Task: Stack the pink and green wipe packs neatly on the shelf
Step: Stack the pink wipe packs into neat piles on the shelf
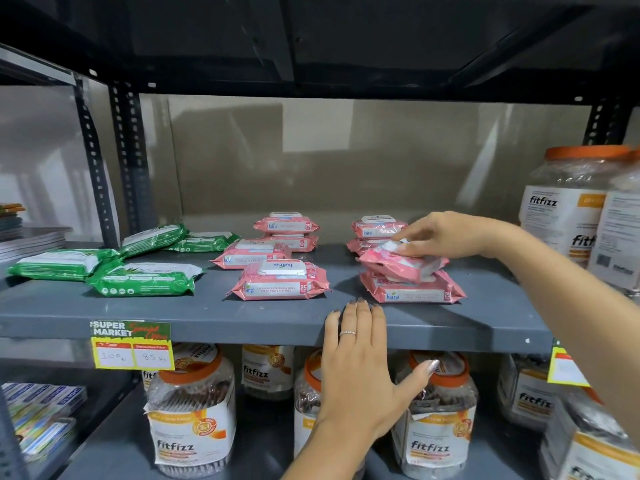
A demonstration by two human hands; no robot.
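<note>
Several pink wipe packs lie on the grey shelf. My right hand grips a tilted pink pack that rests on top of another pink pack at the right. A two-pack pink stack sits behind it. Two single pink packs and a further stack occupy the middle. Several green wipe packs lie loosely at the left. My left hand is flat and open, fingertips on the shelf's front edge.
Large fitfizz jars with orange lids stand at the shelf's right end. More such jars fill the shelf below. A price tag hangs on the front edge. Booklets lie on the neighbouring shelf to the left.
</note>
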